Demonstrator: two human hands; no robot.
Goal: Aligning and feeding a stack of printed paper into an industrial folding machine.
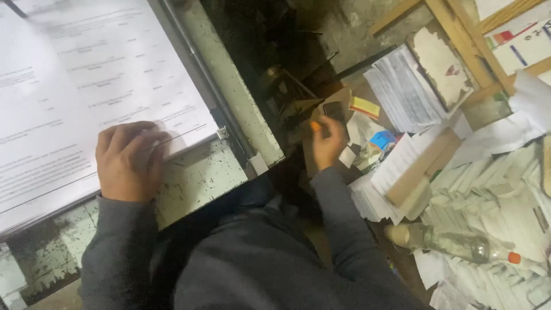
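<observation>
Worn green-painted metal table at 9 o'clock, paint chipped. Dark, dim gap at 12. Wooden frame at 2. Grimy concrete wall at 1. Light dim overall.

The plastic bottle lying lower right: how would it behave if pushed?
The plastic bottle lies on its side, so it would probably roll. It looks clear and nearly empty, so likely light. It rests on loose paper stacks, which might shift underneath.

Single head-worn view, steeply downward, close over worktable and paper-strewn floor.
</observation>
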